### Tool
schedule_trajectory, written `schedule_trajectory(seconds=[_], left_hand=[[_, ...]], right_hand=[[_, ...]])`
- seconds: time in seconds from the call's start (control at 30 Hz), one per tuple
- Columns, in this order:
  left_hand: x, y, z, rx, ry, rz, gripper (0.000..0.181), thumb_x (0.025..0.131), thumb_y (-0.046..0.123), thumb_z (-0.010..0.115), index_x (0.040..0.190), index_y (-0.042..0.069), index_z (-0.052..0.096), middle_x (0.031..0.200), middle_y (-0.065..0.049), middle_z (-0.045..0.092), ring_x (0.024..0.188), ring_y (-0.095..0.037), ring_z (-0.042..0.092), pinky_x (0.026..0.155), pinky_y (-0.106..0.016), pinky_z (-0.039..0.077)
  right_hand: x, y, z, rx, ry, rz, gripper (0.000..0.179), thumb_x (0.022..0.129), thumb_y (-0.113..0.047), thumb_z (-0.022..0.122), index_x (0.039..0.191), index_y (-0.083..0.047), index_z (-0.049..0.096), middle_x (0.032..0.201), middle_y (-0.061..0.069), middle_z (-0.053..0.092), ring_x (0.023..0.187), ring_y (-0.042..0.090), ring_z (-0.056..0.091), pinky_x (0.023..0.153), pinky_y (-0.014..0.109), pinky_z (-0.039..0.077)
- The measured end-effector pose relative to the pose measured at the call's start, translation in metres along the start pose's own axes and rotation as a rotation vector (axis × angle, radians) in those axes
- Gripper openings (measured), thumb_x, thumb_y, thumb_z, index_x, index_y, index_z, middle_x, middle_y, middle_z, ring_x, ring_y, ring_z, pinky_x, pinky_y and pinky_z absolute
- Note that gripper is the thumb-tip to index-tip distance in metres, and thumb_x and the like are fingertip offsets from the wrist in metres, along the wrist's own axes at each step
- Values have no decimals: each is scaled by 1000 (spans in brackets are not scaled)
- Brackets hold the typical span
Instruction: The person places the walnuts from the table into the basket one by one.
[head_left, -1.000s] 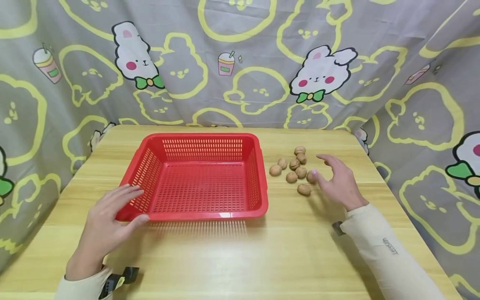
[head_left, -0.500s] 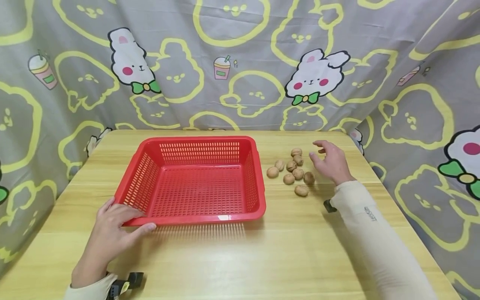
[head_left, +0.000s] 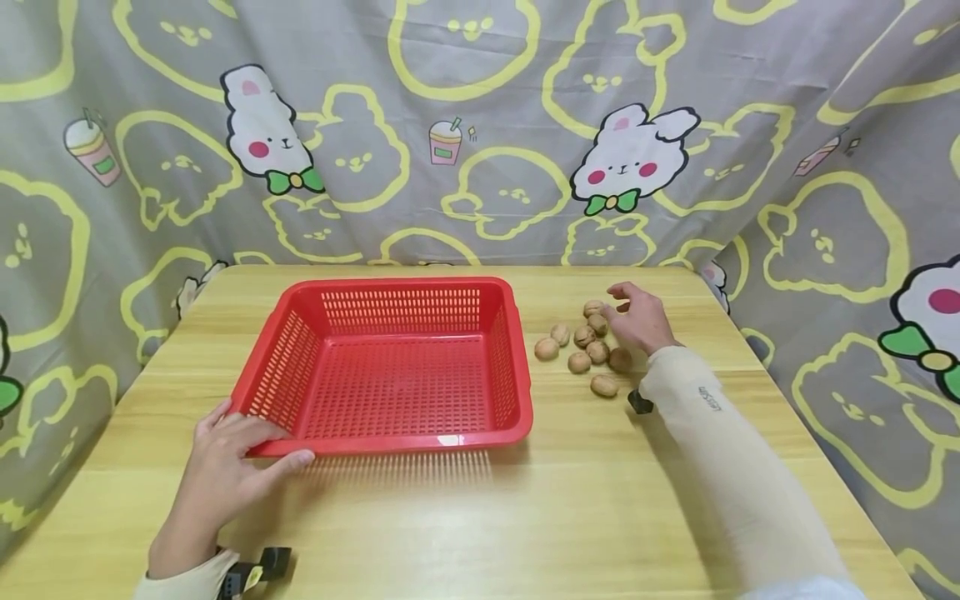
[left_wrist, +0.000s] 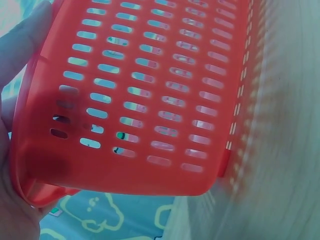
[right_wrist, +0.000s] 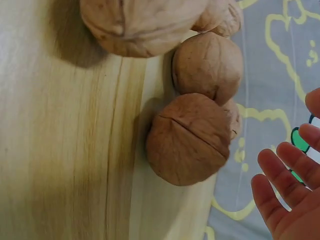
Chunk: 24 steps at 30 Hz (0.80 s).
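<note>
A red plastic basket [head_left: 420, 443] with slotted walls stands on the table at left centre, and nothing lies in it. My left hand [head_left: 216, 482] grips its near left corner, thumb and fingers on either side of the rim; the left wrist view shows the basket's slotted wall [left_wrist: 135, 110] close up. Several walnuts [head_left: 580, 362] lie in a loose cluster right of the basket. Beside the cluster's far right side hovers my right hand [head_left: 643, 321], its fingers spread and slightly bent. In the right wrist view the fingers [right_wrist: 282, 175] are apart from the nearest walnut [right_wrist: 187, 140].
The wooden table [head_left: 465, 533] extends in front of the basket and on both sides. A grey patterned curtain [head_left: 495, 108] hangs behind the table and along its left and right sides.
My left hand has come down from above the basket's corner onto its rim. The right hand has moved farther back, then left toward the far walnuts. The walnuts look unmoved.
</note>
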<state>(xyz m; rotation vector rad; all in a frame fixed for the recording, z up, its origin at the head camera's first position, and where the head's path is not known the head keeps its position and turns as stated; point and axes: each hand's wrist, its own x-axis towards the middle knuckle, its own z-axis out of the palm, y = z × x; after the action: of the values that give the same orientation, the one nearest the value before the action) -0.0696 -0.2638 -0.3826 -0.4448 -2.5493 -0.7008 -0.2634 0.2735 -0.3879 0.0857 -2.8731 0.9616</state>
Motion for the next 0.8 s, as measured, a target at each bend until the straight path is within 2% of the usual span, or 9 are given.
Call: schedule_trajectory(seconds=[0.33, 0.63, 0.8], left_hand=[[-1, 0, 0, 2, 9, 4, 33, 60, 44, 89, 73, 20, 70, 72, 5, 68, 77, -26, 58, 100, -59, 26], [2, 0, -1, -7, -12, -16, 32, 61, 42, 89, 73, 19, 70, 73, 5, 68, 79, -25, 57, 101, -59, 25], [1, 0, -2, -3, -4, -14, 33, 60, 44, 89, 73, 19, 71, 73, 5, 68, 79, -26, 58, 100, -59, 25]], right_hand=[[9, 0, 5, -29, -75, 63, 45, 96, -26, 48, 134, -3, 49, 134, 22, 51, 115, 38, 53, 93, 52, 43], [17, 2, 3, -105, -90, 102, 48, 92, -33, 46, 130, -3, 49, 127, 22, 54, 112, 42, 51, 92, 54, 42], [23, -3, 4, -139, -70, 130, 50, 94, -39, 37, 128, -4, 49, 123, 23, 55, 111, 43, 52, 91, 55, 41]])
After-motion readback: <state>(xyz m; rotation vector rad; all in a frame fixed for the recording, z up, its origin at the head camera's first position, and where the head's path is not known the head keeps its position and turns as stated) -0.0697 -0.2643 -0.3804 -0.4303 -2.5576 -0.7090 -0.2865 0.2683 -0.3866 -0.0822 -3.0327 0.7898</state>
